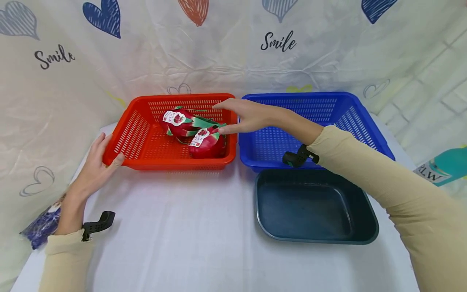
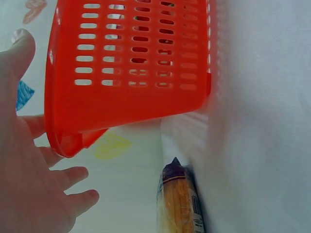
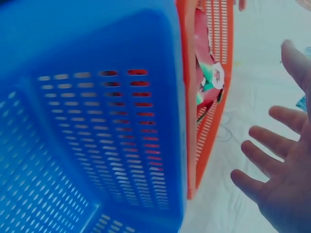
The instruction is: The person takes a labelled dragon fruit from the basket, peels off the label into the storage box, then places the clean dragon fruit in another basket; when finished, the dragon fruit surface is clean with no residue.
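Note:
A red basket (image 1: 175, 163) holds two dragon fruits with stickers, one farther back (image 1: 179, 129) and one nearer the front right (image 1: 208, 151). At the basket's left end is my left hand (image 1: 95, 165); the left wrist view shows its fingers (image 2: 75, 177) spread loosely around the rim corner, some partly behind it. My right hand (image 1: 249, 115) hovers over the basket's right end, thumb and fingers apart, close above the front dragon fruit. In the right wrist view its fingers (image 3: 265, 158) are extended and hold nothing.
A blue basket (image 1: 292, 95) stands right against the red one, under my right forearm. In front of it sits a dark rectangular tub (image 1: 306, 211). A purple package (image 1: 43, 225) lies by my left wrist. At the right edge is a teal object (image 1: 448, 164) with a label.

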Demonstrator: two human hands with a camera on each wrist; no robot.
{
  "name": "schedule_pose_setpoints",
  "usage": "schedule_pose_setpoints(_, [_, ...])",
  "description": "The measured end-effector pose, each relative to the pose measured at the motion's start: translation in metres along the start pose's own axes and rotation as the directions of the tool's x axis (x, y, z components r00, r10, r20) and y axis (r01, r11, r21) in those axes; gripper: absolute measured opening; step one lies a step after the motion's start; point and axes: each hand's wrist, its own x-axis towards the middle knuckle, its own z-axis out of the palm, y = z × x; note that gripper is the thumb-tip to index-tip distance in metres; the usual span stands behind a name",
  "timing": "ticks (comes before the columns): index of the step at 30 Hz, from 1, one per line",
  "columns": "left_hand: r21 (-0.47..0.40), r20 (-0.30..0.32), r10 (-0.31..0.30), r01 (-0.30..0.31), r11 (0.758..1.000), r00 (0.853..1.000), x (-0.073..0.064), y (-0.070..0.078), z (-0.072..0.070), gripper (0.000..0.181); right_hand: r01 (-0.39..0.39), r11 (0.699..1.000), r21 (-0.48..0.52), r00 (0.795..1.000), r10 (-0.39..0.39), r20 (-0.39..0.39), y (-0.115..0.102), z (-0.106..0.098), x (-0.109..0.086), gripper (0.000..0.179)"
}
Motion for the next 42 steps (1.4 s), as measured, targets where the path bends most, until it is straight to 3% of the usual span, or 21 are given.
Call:
schedule_pose_setpoints(7, [-0.001, 0.044, -0.026, 0.026, 1.000, 0.999, 0.003, -0.009, 0.003, 0.075, 0.012, 1.000, -0.023, 0.989, -0.008, 0.148, -0.005, -0.010, 0.031, 0.081])
schedule_pose_setpoints(12, [-0.003, 0.045, -0.039, 0.039, 0.999, 0.998, 0.003, -0.012, 0.004, 0.075, 0.041, 0.999, -0.005, 0.984, -0.039, 0.174, -0.007, -0.014, 0.048, 0.078])
schedule_pose_setpoints(18, [0.001, 0.028, -0.046, 0.046, 0.999, 0.999, 0.000, -0.010, 0.005, 0.074, 0.006, 1.000, -0.005, 0.975, -0.005, 0.221, 0.001, -0.011, 0.061, 0.080])
schedule_pose_setpoints(25, [0.030, 0.027, -0.033, 0.032, 0.999, 0.999, 0.001, -0.010, 0.005, 0.073, 0.047, 0.987, 0.154, 0.986, -0.071, 0.151, 0.008, -0.013, 0.065, 0.069])
schedule_pose_setpoints(28, [0.028, 0.031, -0.025, 0.024, 0.999, 0.999, 0.002, -0.011, 0.005, 0.073, 0.029, 0.983, 0.183, 0.985, -0.059, 0.161, 0.009, -0.012, 0.068, 0.069])
schedule_pose_setpoints(35, [0.018, 0.048, -0.037, 0.036, 0.999, 0.998, 0.004, -0.008, 0.004, 0.075, -0.033, 0.970, 0.241, 0.954, -0.041, 0.298, 0.012, -0.006, 0.078, 0.069])
schedule_pose_setpoints(42, [0.018, 0.054, -0.063, 0.062, 0.998, 0.997, 0.002, -0.006, 0.004, 0.076, -0.041, 0.960, 0.277, 0.936, -0.060, 0.348, 0.013, 0.004, 0.086, 0.070])
